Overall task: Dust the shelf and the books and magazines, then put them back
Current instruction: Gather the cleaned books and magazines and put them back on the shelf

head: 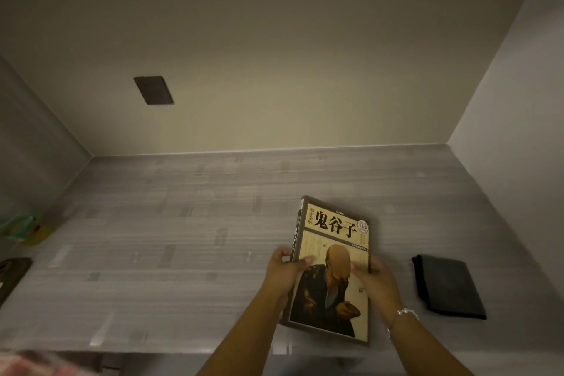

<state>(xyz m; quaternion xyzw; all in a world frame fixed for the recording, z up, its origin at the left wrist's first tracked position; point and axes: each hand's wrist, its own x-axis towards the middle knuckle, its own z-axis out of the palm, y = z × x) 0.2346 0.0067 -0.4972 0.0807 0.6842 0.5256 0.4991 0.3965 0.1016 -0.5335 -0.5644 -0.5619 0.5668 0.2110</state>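
two bare forearms, no sleeves, hands bare, silvery beaded bracelet on the right wrist

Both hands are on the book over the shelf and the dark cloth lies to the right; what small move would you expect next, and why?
Probably freeing the right hand to reach for the folded dark cloth. Both hands grip the book by its side edges, left hand at the spine, so neither can wipe, and the cloth lies untouched on the shelf just right of the book.
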